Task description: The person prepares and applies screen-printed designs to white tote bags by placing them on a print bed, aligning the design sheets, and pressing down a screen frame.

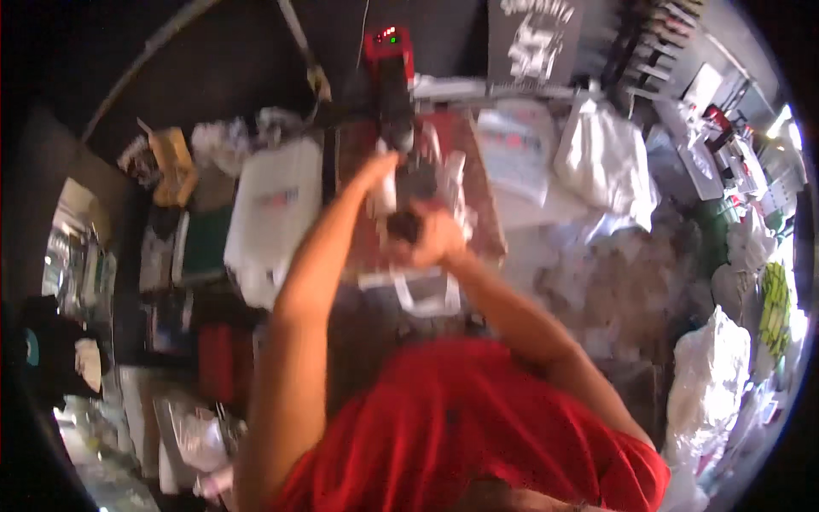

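My left hand [386,165] reaches far forward and is smeared by motion; its fingers cannot be made out. It is beside a dark machine arm [393,101] and at the upper end of a white, crumpled piece [386,193]. My right hand [437,237] is nearer to me, closed round a dark, rounded knob or handle [404,226]. Beyond that handle lies a dark flat part [420,179], with whitish crumpled material [455,183] along its right side. All this is over a reddish, worn board [486,205]. A white strap-like loop [429,305] hangs at the board's near edge.
A red box with small lights [390,49] stands at the far end of the dark arm. White bags lie left [275,205] and right [516,145] of the board. A large white plastic bag [604,158] stands farther right. At far left is an open cardboard box [172,166].
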Demonstrator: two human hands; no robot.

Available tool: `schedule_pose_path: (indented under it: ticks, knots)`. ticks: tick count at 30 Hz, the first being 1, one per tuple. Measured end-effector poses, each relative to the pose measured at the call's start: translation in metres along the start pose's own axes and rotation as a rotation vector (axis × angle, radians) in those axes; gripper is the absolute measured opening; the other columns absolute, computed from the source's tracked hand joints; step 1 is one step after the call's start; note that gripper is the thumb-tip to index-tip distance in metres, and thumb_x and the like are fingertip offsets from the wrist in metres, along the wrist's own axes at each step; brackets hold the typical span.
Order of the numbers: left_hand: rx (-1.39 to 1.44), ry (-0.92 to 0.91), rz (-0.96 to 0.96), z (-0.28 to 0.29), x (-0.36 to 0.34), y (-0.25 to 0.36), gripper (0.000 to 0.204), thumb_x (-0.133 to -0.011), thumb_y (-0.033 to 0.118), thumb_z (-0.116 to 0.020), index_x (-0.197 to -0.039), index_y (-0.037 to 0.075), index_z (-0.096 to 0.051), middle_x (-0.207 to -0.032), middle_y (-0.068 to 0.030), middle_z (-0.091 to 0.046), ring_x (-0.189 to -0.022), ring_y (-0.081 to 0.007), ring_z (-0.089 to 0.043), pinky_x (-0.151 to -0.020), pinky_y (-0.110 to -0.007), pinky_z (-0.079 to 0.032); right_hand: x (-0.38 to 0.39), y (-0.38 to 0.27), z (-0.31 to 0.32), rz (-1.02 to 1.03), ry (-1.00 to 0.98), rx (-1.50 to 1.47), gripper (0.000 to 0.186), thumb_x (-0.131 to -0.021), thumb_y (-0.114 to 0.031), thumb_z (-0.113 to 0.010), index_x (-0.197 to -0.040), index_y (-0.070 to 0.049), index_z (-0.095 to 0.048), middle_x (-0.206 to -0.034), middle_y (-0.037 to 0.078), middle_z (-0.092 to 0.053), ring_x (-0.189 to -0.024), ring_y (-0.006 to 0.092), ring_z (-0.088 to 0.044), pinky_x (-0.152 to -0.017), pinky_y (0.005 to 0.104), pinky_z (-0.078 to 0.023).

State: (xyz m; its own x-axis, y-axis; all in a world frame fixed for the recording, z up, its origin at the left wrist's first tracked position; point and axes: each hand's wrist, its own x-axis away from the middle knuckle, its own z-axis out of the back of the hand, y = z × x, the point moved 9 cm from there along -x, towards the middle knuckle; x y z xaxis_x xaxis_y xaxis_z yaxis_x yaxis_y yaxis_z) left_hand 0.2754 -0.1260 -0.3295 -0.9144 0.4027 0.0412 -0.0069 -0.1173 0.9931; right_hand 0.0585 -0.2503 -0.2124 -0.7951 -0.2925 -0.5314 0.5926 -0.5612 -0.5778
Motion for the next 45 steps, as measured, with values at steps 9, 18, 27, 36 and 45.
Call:
schedule_pose_path:
  ticks: [9,18,27,36,45]
  knots:
    - [0.016,0.28,0.296,0.009,0.087,-0.012,0.052,-0.089,0.055,-0.054,-0.103,0.006,-0.065,-0.091,-0.0074,-0.065,-0.079,-0.0179,-0.062,-0.07,-0.032,-0.048,0.007,-0.006,0.007,-0.201,-0.194,-0.309,0.057,-0.073,-0.027,-0.071,-0.123,-0.007,-0.053,-0.103,0.018,-0.067,-0.095,0.0315,-0.066,-0.085,0.0381,-0.051]
    - [-0.173,-0.438,0.218,-0.116,0.306,-0.04,0.04,-0.097,0.036,-0.05,-0.115,0.002,-0.06,-0.112,-0.0115,-0.063,-0.102,-0.0221,-0.061,-0.09,-0.034,-0.048,0.084,-0.042,0.024,-0.192,-0.659,-0.504,0.062,-0.076,-0.02,-0.078,-0.129,-0.004,-0.05,-0.121,0.018,-0.057,-0.117,0.0311,-0.055,-0.099,0.0399,-0.043]
    - [-0.731,0.039,-0.13,-0.138,0.239,-0.061,0.052,-0.081,0.034,-0.068,-0.123,0.005,-0.057,-0.136,-0.0214,-0.045,-0.126,-0.0381,-0.042,-0.106,-0.047,-0.034,0.116,-0.014,-0.051,-0.309,-0.811,-0.687,0.033,-0.088,-0.017,-0.061,-0.119,-0.003,-0.06,-0.119,0.015,-0.06,-0.113,0.0294,-0.057,-0.098,0.0384,-0.043]
    - [-0.951,0.161,-0.038,-0.133,0.225,-0.083,0.058,-0.076,0.035,-0.07,-0.127,0.01,-0.056,-0.132,-0.0147,-0.049,-0.121,-0.0337,-0.047,-0.102,-0.049,-0.037,0.145,0.047,-0.081,-0.576,-0.594,-0.511,0.034,-0.083,-0.022,-0.066,-0.112,-0.003,-0.065,-0.101,0.015,-0.069,-0.095,0.0247,-0.067,-0.087,0.0351,-0.05]
    - [-0.841,0.259,-0.061,-0.114,0.245,-0.086,0.065,-0.075,0.036,-0.073,-0.128,0.005,-0.052,-0.129,-0.019,-0.049,-0.124,-0.0366,-0.043,-0.106,-0.048,-0.035,0.083,0.038,-0.09,-0.123,-0.302,-0.178,0.031,-0.077,-0.017,-0.071,-0.106,-0.007,-0.065,-0.102,0.016,-0.064,-0.097,0.0367,-0.063,-0.084,0.0422,-0.052]
